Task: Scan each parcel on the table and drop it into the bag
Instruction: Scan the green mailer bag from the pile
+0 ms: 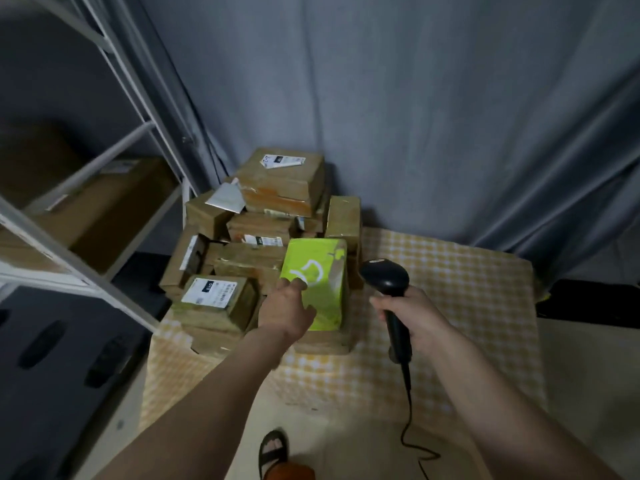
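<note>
Reaching forward, left hand (289, 311) rests on the near left corner of a green parcel (317, 282), fingers laid over its top face; whether they curl round the edge cannot be told from this angle. Green parcel sits on top of the front of a heap of brown parcels (256, 233), white line drawing on its upper face. Heap occupies the back left part of the tabletop (460, 306), which carries a yellow checked cloth. Several brown parcels show white shipping labels; one labelled box (214, 296) lies at the heap's front left, just beside the left wrist.

Right hand (408, 317) grips the handle of a black barcode scanner (389, 282), fingers wrapped round it. Scanner head is just to the right of the green parcel, apart from it. Scanner cable (408, 420) trails down toward the floor.

White metal shelving (114, 143) stands at left, cardboard boxes on it, blurred. Grey curtain (415, 116) hangs behind. A sandalled foot (273, 448) shows at bottom.
</note>
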`<action>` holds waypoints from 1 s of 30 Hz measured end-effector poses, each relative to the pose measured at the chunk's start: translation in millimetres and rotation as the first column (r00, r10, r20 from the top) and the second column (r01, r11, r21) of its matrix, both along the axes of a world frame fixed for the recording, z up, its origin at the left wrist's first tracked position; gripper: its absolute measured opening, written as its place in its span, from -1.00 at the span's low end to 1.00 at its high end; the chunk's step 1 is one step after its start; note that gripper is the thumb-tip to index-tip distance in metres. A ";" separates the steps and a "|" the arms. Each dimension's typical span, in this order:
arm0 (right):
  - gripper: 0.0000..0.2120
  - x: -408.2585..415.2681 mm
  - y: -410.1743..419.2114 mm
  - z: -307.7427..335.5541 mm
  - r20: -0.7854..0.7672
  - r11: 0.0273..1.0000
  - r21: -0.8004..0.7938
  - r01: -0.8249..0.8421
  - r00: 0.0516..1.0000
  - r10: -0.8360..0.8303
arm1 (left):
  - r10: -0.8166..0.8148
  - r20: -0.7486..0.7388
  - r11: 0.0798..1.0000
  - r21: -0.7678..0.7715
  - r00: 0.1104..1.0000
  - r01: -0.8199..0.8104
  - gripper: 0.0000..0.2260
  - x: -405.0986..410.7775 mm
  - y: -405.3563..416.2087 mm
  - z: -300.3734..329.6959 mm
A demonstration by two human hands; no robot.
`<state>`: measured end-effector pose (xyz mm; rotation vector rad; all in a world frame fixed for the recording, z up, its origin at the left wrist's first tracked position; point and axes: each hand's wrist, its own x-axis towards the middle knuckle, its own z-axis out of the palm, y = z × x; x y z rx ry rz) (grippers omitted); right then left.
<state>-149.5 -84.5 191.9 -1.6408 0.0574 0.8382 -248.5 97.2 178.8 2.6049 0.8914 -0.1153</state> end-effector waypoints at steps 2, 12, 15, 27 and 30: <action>-0.89 1.0 28.9 -1.4 0.001 1.000 -0.022 0.000 1.000 0.000 | -0.004 -0.039 1.000 -0.005 0.999 0.004 -0.50 -0.7 30.8 -3.1; -0.89 13.9 144.3 -30.0 0.002 0.955 -0.207 0.214 0.976 -0.218 | -0.167 -0.092 0.955 -0.264 0.982 0.138 -0.32 3.7 152.9 -35.7; -0.93 11.0 159.6 -40.4 0.012 0.926 -0.228 0.300 0.952 -0.305 | -0.223 -0.097 0.925 -0.336 0.970 0.179 -0.31 11.6 165.7 -44.7; -0.75 11.1 172.7 -34.5 0.012 0.929 -0.193 0.317 0.947 -0.321 | -0.170 -0.105 0.726 -0.685 0.980 0.052 0.14 39.2 141.4 -52.3; -0.82 5.4 177.8 -14.9 0.125 0.950 -0.166 0.266 0.961 -0.247 | -0.145 -0.123 0.719 -0.695 0.982 0.019 0.18 50.8 141.3 -49.2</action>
